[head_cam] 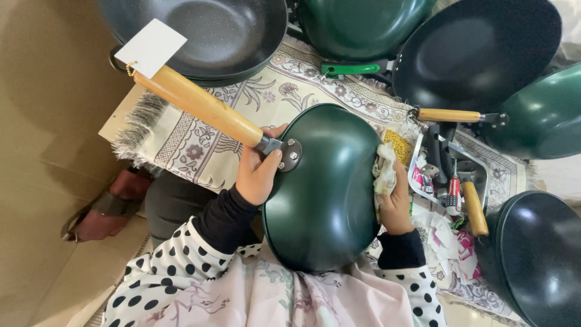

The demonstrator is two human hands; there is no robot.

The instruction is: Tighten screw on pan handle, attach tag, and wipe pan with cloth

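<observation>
Left hand point(257, 172) grips riveted base of light wooden handle point(200, 106) on dark green round metal wok point(324, 188), held upturned over lap. Right hand point(396, 203) presses crumpled white cloth point(383, 169) against wok's rim, fingers closed. Beyond: patterned cream rug point(272, 100), black woks point(478, 48).

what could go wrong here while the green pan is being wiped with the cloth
The green pan is held only near its handle joint by the left hand, so it might tip or slip. Its long wooden handle and white tag lie close to the dark wok and could knock it.
</observation>
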